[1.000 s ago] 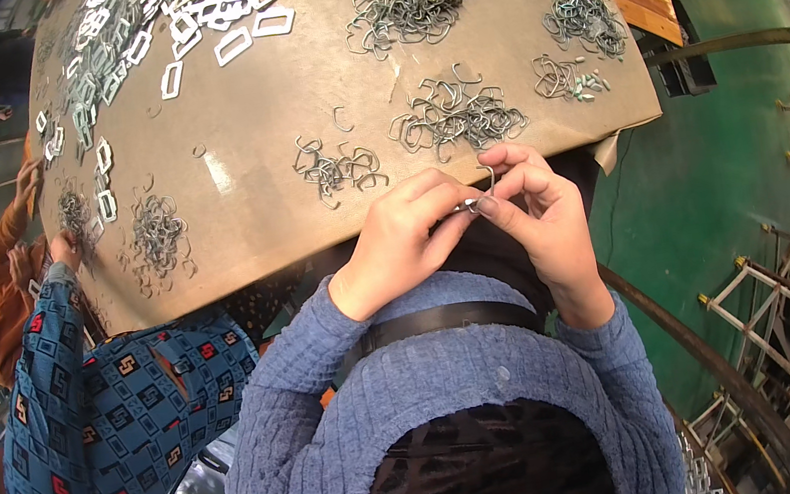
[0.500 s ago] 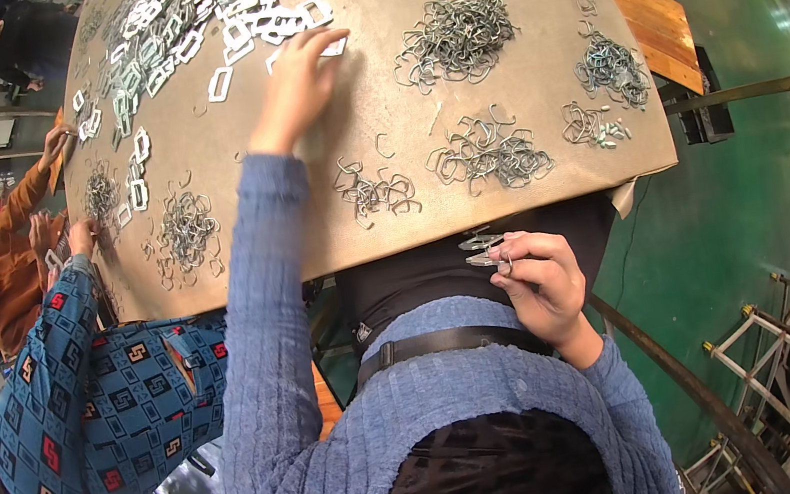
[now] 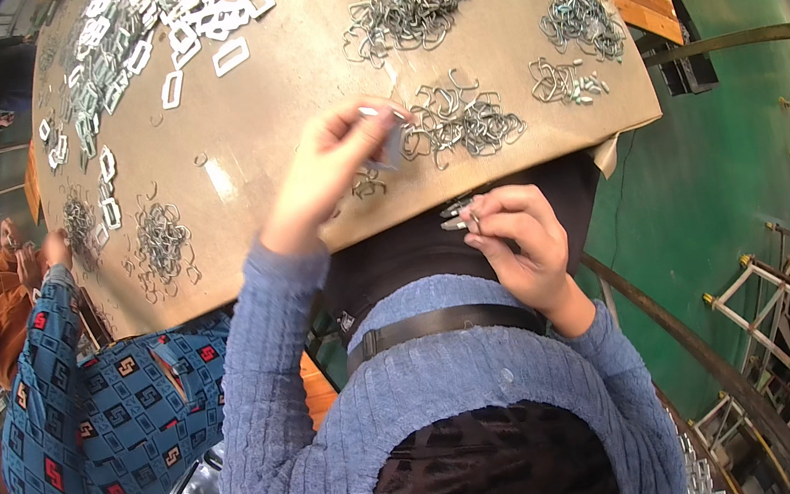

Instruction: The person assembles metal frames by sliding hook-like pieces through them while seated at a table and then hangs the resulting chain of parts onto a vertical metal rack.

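My left hand [image 3: 329,170], blurred by motion, is over the table's near part with its fingers closed on a flat silvery metal link [image 3: 388,145], also smeared. Beneath it, partly covered, lies a small group of bent wire hooks [image 3: 368,186]. At the table's near edge, above my dark-clad lap, my right hand [image 3: 523,239] pinches a few thin metal links [image 3: 455,222]. A small curved piece shows at its fingertips, too small to make out fully. Beyond my left hand, to its right, is a heap of wire hooks [image 3: 467,124].
A big pile of flat metal links [image 3: 111,59] covers the table's far left. More hook heaps lie at the far middle [image 3: 411,2], right [image 3: 581,24] and left [image 3: 161,237]. Small cylindrical pieces [image 3: 587,89] lie near the right edge. A co-worker's patterned sleeve [image 3: 48,397] is at my left.
My left hand has come back from the link pile toward me and right, now with a link in its fingers. My right hand keeps its pinch; the view has shifted slightly.
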`<state>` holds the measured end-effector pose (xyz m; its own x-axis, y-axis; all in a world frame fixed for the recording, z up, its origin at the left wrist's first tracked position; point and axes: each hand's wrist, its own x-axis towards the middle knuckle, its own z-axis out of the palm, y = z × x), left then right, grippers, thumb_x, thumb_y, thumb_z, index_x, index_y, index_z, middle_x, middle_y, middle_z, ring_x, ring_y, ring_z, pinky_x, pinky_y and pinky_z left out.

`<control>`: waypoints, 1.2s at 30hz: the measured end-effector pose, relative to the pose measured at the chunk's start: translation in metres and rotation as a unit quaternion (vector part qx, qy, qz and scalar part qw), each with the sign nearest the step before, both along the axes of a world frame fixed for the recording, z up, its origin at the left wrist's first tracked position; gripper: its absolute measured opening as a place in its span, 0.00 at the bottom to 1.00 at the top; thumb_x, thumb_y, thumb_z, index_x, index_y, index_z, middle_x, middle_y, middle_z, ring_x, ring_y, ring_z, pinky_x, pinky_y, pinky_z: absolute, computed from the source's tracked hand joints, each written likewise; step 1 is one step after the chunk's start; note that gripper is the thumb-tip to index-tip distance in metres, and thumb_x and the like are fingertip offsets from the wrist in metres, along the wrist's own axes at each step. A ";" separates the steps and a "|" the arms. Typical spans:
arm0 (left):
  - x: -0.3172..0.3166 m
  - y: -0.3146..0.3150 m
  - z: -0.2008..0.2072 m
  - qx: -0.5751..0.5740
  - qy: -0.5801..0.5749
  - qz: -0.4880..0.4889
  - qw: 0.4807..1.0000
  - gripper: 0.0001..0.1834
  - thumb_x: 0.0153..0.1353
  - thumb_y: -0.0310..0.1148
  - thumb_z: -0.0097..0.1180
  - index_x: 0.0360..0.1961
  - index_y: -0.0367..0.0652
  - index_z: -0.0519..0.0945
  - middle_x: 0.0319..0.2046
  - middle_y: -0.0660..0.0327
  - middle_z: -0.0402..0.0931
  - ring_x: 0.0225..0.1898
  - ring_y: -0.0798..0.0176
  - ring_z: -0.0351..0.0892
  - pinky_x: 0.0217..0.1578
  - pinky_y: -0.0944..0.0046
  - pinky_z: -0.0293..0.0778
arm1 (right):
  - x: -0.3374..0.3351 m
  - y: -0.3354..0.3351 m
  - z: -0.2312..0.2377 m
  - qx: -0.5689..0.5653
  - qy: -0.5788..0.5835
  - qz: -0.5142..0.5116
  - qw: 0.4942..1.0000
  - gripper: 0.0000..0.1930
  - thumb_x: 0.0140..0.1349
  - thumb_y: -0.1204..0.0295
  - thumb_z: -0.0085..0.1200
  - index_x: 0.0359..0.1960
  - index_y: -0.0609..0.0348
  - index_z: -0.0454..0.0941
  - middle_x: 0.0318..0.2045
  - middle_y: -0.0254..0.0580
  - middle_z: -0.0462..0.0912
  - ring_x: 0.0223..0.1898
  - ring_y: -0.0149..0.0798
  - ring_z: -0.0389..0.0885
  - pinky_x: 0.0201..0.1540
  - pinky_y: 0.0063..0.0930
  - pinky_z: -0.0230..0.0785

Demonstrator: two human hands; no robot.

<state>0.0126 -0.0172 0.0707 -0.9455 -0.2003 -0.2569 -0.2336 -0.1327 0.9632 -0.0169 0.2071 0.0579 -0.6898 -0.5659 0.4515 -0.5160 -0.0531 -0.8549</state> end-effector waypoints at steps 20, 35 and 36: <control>0.032 0.051 0.020 -0.014 0.047 -0.076 0.996 0.11 0.57 0.20 0.58 0.43 0.34 0.79 0.41 0.57 0.80 0.41 0.64 0.79 0.45 0.65 0.74 | 0.001 -0.005 -0.012 0.078 0.023 -0.033 0.996 0.09 0.46 0.82 0.64 0.30 0.62 0.78 0.34 0.41 0.76 0.32 0.36 0.79 0.31 0.27 0.74; 0.041 0.052 0.008 -0.200 0.173 -0.080 0.961 0.14 0.52 0.19 0.57 0.41 0.40 0.83 0.37 0.59 0.82 0.39 0.58 0.79 0.41 0.62 0.73 | -0.160 -0.070 -0.026 0.261 0.194 -0.005 0.946 0.07 0.54 0.75 0.57 0.36 0.51 0.79 0.33 0.43 0.75 0.37 0.48 0.77 0.38 0.37 0.70; 0.043 0.053 0.007 -0.202 0.175 -0.082 0.960 0.14 0.52 0.18 0.56 0.41 0.39 0.83 0.37 0.58 0.82 0.39 0.58 0.79 0.41 0.63 0.73 | -0.174 -0.073 -0.028 0.283 0.198 0.024 0.938 0.07 0.54 0.75 0.58 0.36 0.52 0.79 0.32 0.43 0.75 0.37 0.47 0.76 0.38 0.37 0.70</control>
